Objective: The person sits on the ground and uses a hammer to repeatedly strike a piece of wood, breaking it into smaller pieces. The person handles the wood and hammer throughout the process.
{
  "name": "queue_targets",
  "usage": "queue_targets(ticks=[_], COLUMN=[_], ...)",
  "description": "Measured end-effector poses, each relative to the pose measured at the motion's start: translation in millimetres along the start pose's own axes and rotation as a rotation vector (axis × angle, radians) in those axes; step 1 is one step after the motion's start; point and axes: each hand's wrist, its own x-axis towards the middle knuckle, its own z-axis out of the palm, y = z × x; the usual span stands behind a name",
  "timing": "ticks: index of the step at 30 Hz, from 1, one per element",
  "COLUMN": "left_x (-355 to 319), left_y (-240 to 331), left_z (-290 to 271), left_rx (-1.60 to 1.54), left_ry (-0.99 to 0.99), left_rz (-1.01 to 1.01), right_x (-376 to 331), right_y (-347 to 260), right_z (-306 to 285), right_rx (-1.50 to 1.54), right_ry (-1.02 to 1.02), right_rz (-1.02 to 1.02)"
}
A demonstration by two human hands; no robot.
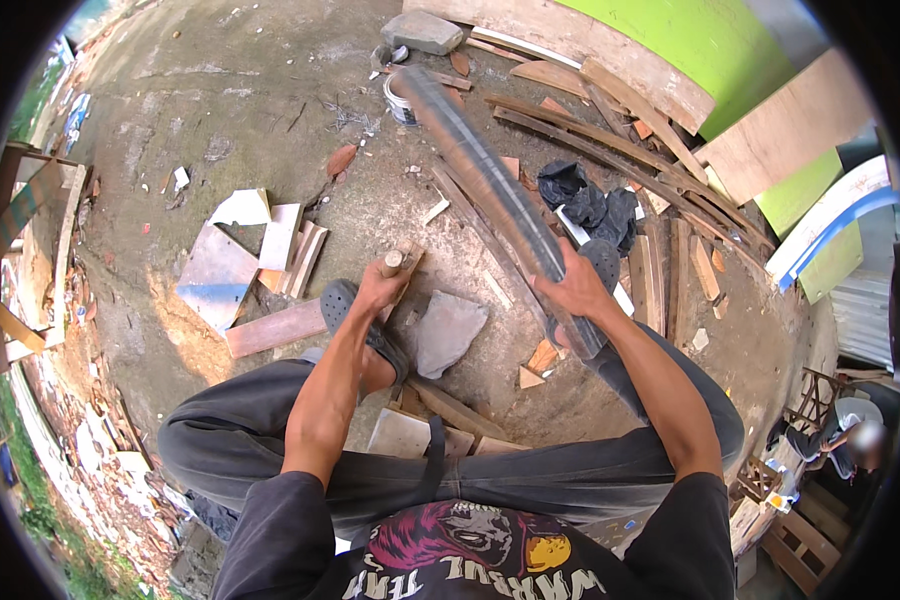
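My right hand (576, 287) grips a long dark wooden plank (495, 190) near its lower end. The plank slants up and leftward, its far part smeared by motion. Closed round a wooden handle (393, 261) is my left hand (374, 290); the handle's round pale end points upward, and whatever is on its other end is hidden. Beside that hand a narrow wood piece (408, 268) lies by my left shoe (340, 303). A flat grey stone slab (451, 331) rests on the ground between my feet.
Loose planks (610, 150) lie piled at the upper right, with a black plastic bag (587, 203) near them. Broken board pieces (217, 270) lie to the left. A white bucket (400, 103) stands beyond, partly behind the plank. Another person (850, 430) sits at the far right.
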Motion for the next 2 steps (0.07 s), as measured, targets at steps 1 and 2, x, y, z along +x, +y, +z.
queue_targets(ticks=[1, 2], left_x=[4.7, 6.1], left_y=[1.1, -1.4], left_z=[1.6, 4.4], left_rx=[0.015, 0.006], left_ry=[-0.004, 0.012], left_rz=[-0.024, 0.021], right_x=[9.1, 16.9], right_y=[13.0, 31.3], right_z=[1.6, 9.7], right_rx=[0.027, 0.054], right_ry=[0.078, 0.148], right_rz=[0.016, 0.037])
